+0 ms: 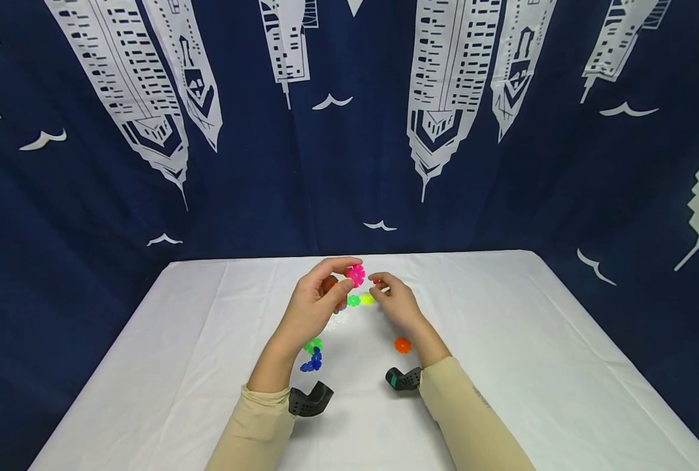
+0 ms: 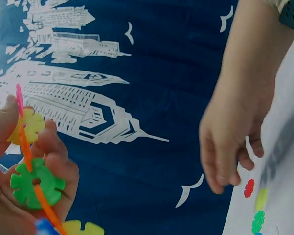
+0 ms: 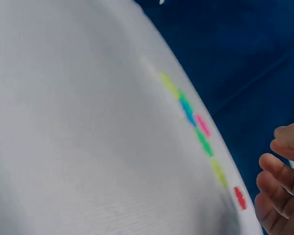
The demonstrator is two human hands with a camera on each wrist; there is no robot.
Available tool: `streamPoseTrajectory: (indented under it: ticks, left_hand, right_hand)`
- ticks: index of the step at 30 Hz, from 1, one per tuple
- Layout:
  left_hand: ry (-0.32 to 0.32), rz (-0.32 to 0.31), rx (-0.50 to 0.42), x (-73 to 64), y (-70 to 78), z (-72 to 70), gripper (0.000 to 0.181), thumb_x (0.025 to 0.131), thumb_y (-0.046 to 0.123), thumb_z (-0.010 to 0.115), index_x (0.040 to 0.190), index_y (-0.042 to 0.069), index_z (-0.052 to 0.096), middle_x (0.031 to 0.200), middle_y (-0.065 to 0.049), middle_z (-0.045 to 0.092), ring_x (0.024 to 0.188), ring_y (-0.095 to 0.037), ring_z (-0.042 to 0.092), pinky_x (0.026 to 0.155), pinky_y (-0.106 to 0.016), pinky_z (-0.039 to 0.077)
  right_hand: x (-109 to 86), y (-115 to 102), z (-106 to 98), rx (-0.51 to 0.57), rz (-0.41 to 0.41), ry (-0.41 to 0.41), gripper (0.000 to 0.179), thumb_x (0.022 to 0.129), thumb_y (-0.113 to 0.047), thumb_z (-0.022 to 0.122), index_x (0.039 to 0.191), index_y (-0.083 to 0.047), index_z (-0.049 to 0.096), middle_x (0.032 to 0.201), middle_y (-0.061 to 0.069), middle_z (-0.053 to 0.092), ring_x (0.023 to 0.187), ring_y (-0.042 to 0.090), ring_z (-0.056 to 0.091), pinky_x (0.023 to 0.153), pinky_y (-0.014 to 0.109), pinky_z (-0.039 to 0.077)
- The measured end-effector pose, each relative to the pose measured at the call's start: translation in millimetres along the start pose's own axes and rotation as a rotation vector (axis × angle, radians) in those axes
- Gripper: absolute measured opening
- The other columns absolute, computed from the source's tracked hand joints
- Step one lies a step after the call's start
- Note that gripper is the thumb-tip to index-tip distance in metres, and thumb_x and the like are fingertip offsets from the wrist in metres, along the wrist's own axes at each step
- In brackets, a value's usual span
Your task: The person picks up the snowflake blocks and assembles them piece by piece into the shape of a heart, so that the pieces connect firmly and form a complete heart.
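Observation:
My left hand (image 1: 310, 297) holds up a chain of interlocking plastic snowflake discs, thumb and fingers pinching near its pink disc (image 1: 356, 275). In the left wrist view the chain runs down past the palm: a yellow disc (image 2: 35, 126), an orange one seen edge-on, a green disc (image 2: 49, 182), then another orange disc (image 2: 45, 203) and a yellow disc (image 2: 83, 229). To the right, my right hand (image 1: 397, 302) hovers over the table with its fingers loosely bent and nothing between them. Just beyond its fingertips, a red disc (image 3: 239, 198) lies on the table.
A row of loose discs, among them a green disc (image 1: 354, 300) and a yellow disc (image 1: 367, 298), lies toward the back of the white table (image 1: 149, 366). An orange disc (image 1: 403, 345) sits by my right wrist; blue pieces (image 1: 312, 361) lie by my left wrist.

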State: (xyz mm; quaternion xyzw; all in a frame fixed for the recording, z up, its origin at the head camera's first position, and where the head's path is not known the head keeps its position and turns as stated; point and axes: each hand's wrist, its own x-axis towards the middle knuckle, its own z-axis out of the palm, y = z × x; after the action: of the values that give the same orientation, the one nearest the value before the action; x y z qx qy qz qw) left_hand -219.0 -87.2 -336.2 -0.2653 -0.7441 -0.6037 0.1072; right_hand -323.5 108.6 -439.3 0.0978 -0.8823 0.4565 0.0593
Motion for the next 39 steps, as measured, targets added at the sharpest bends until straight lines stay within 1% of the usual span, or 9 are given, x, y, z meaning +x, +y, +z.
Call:
streamPoseTrajectory:
  ticks: [5, 9, 12, 18, 21, 27, 32, 36, 39]
  left_hand:
    - [-0.013, 0.012, -0.012, -0.5, -0.9, -0.7, 0.035, 0.097, 0.009, 0.064, 0.131, 0.014, 0.063, 0.113, -0.011, 0.062, 0.064, -0.016, 0.055, 0.058, -0.022, 0.048]
    - [-0.01, 0.016, 0.001, 0.3, -1.1, -0.6, 0.038, 0.094, 0.008, 0.068, 0.131, 0.014, 0.064, 0.113, -0.011, 0.064, 0.064, -0.02, 0.057, 0.057, -0.023, 0.049]
    - [-0.002, 0.014, 0.008, 1.3, -0.2, -0.4, 0.038, 0.093, 0.008, 0.07, 0.129, 0.015, 0.065, 0.111, -0.011, 0.065, 0.063, -0.023, 0.057, 0.056, -0.023, 0.049]
    - [0.01, -0.001, 0.016, 1.9, 1.4, -0.6, 0.037, 0.092, 0.009, 0.07, 0.128, 0.015, 0.066, 0.108, -0.011, 0.065, 0.064, -0.028, 0.058, 0.056, -0.028, 0.051]
    - [0.009, -0.011, 0.022, 1.6, 1.4, -0.7, 0.037, 0.092, 0.01, 0.07, 0.128, 0.015, 0.066, 0.108, -0.01, 0.066, 0.066, -0.029, 0.059, 0.058, -0.026, 0.052]
    - [0.005, -0.02, 0.026, 0.8, -1.2, -1.4, 0.036, 0.092, 0.009, 0.071, 0.128, 0.015, 0.066, 0.107, -0.01, 0.066, 0.064, -0.019, 0.06, 0.057, -0.024, 0.05]
    - [-0.005, -0.027, 0.024, 1.0, -3.4, -1.2, 0.037, 0.092, 0.011, 0.071, 0.128, 0.018, 0.066, 0.106, -0.009, 0.065, 0.067, -0.031, 0.062, 0.057, -0.024, 0.05]
    - [-0.026, -0.057, 0.029, 0.5, -3.3, -0.1, 0.038, 0.092, 0.012, 0.071, 0.129, 0.021, 0.065, 0.108, -0.008, 0.066, 0.071, -0.036, 0.063, 0.059, -0.023, 0.051]
    - [-0.042, -0.069, 0.035, -0.1, -2.9, 0.4, 0.039, 0.092, 0.012, 0.072, 0.129, 0.022, 0.065, 0.109, -0.008, 0.066, 0.07, -0.03, 0.063, 0.06, -0.024, 0.051]
  right_hand:
    - [6.9, 10, 10, -0.162, 0.02, -0.065, 0.037, 0.092, -0.021, 0.067, 0.128, -0.009, 0.064, 0.11, 0.012, 0.063, 0.095, 0.025, 0.062, 0.086, 0.039, 0.051]
    - [7.8, 15, 12, -0.275, 0.023, -0.071, 0.041, 0.09, -0.021, 0.07, 0.128, -0.009, 0.065, 0.115, 0.015, 0.06, 0.092, 0.024, 0.06, 0.084, 0.041, 0.051]
    - [7.3, 17, 14, -0.318, 0.016, -0.059, 0.041, 0.089, -0.022, 0.071, 0.128, -0.009, 0.066, 0.117, 0.016, 0.058, 0.092, 0.025, 0.06, 0.084, 0.042, 0.052]
    - [5.9, 18, 17, -0.351, 0.001, -0.061, 0.036, 0.088, -0.023, 0.073, 0.122, -0.011, 0.07, 0.121, 0.016, 0.058, 0.106, 0.03, 0.061, 0.093, 0.045, 0.052]
    - [4.5, 19, 18, -0.344, 0.008, -0.055, 0.032, 0.087, -0.023, 0.075, 0.116, -0.01, 0.072, 0.12, 0.014, 0.058, 0.1, 0.027, 0.061, 0.091, 0.043, 0.052]
    - [-0.6, 21, 21, -0.309, 0.008, -0.052, 0.03, 0.085, -0.022, 0.078, 0.111, -0.009, 0.071, 0.109, 0.01, 0.059, 0.085, 0.019, 0.055, 0.077, 0.034, 0.048]
    - [-6.0, 21, 21, -0.268, -0.023, -0.03, 0.029, 0.084, -0.016, 0.079, 0.11, -0.01, 0.067, 0.097, 0.006, 0.062, 0.08, 0.017, 0.054, 0.074, 0.031, 0.046]
    - [-9.4, 21, 18, -0.177, -0.038, -0.003, 0.024, 0.086, -0.01, 0.076, 0.107, -0.012, 0.065, 0.088, 0.004, 0.062, 0.077, 0.016, 0.054, 0.072, 0.029, 0.045]
    - [-9.7, 19, 15, -0.038, -0.024, 0.001, 0.02, 0.087, -0.006, 0.072, 0.106, -0.01, 0.066, 0.087, 0.006, 0.061, 0.075, 0.015, 0.054, 0.07, 0.026, 0.046]
